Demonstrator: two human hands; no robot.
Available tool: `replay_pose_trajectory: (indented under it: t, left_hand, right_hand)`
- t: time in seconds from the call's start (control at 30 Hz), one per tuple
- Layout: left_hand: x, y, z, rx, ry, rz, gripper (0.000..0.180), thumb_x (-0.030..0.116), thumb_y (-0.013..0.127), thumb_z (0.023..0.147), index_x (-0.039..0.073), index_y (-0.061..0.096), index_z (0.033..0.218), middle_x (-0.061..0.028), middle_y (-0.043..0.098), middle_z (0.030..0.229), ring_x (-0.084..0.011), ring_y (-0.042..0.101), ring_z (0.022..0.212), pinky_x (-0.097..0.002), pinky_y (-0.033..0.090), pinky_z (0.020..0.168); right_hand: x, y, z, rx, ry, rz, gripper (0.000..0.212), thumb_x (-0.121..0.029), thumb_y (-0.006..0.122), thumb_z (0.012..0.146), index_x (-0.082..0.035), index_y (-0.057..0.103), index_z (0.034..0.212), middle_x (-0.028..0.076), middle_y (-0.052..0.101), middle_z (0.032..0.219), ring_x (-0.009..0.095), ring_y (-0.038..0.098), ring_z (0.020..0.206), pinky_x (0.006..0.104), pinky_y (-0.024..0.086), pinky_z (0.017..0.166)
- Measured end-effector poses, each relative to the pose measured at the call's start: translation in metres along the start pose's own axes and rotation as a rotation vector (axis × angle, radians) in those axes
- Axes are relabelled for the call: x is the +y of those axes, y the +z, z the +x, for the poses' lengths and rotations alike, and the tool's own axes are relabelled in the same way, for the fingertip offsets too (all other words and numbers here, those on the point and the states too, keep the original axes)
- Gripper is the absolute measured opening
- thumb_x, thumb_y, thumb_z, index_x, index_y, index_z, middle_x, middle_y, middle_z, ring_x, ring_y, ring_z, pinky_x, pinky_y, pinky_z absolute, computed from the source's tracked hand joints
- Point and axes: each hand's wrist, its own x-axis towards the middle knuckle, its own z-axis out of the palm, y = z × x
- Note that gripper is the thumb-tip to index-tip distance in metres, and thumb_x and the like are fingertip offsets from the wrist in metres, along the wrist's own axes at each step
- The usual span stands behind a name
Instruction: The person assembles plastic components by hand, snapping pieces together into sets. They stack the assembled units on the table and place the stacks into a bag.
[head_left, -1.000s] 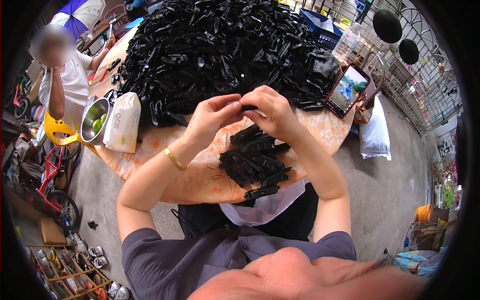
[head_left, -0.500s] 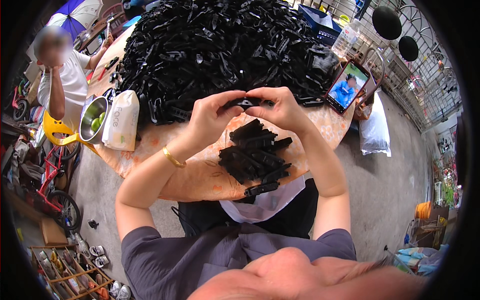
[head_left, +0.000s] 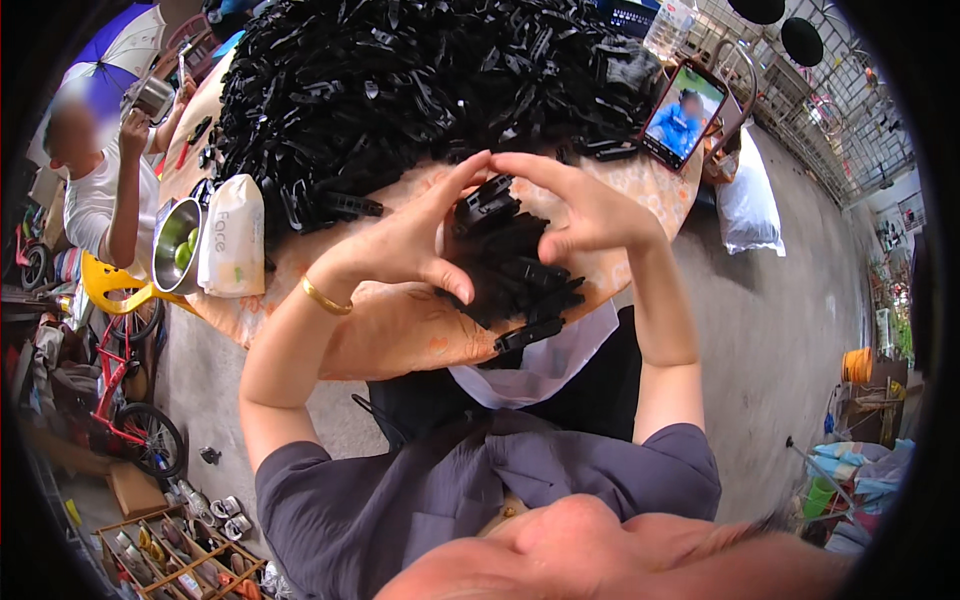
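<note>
Over the near part of the round table, my left hand (head_left: 420,235) and my right hand (head_left: 592,210) arch around a small pile of black plastic parts (head_left: 500,262). Their forefingers meet at the far side, while both thumbs are spread wide. I see nothing gripped in either hand. One black part (head_left: 490,200) lies at the far end of the small pile, just below the joined fingertips. A gold bangle (head_left: 326,298) circles my left wrist. Beyond my hands rises a large heap of similar black parts (head_left: 400,95).
A phone (head_left: 684,116) leans upright at the heap's right. Left on the table are a tissue pack (head_left: 232,238) and a metal bowl (head_left: 178,245) with green fruit. A pale bag (head_left: 540,370) hangs at the near edge. Another person (head_left: 105,190) holds a metal pot (head_left: 152,98) at far left.
My thumbs have parted from the black part between my hands, and it now lies on the small pile. The hands have opened wider. The other person has raised both hands with a pot.
</note>
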Motion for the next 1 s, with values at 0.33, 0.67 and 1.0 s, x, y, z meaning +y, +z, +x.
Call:
replay_pose_trajectory:
  t: [0.33, 0.67, 1.0]
  left_hand:
    - [0.031, 0.037, 0.002, -0.106, -0.049, 0.348, 0.121, 0.02, 0.087, 0.044, 0.003, 0.021, 0.144, -0.0229, 0.028, 0.142, -0.04, 0.029, 0.131, -0.0443, 0.032, 0.107]
    - [0.041, 0.067, 0.001, -0.185, 0.148, 0.401, 0.107, 0.007, 0.082, 0.049, 0.005, 0.029, 0.142, -0.0204, 0.029, 0.144, -0.0417, 0.021, 0.136, -0.0484, 0.028, 0.109]
    - [0.044, 0.07, 0.0, -0.255, 0.256, 0.406, 0.096, 0.014, 0.082, 0.057, 0.007, 0.035, 0.14, -0.0217, 0.029, 0.144, -0.0432, 0.027, 0.133, -0.0493, 0.034, 0.105]
  right_hand:
    - [-0.058, 0.053, -0.066, 0.122, 0.101, -0.465, 0.104, -0.058, 0.077, 0.056, -0.017, 0.035, 0.141, 0.018, 0.035, 0.141, 0.041, 0.036, 0.128, 0.0531, 0.029, 0.104]
    - [-0.054, 0.089, -0.122, 0.346, 0.048, -0.693, 0.08, -0.041, 0.076, 0.065, -0.024, 0.041, 0.135, 0.015, 0.039, 0.139, 0.036, 0.041, 0.126, 0.0536, 0.03, 0.101]
    - [-0.055, 0.106, -0.14, 0.461, 0.007, -0.668, 0.062, -0.02, 0.076, 0.07, -0.017, 0.05, 0.126, 0.018, 0.045, 0.131, 0.034, 0.051, 0.114, 0.0481, 0.039, 0.097]
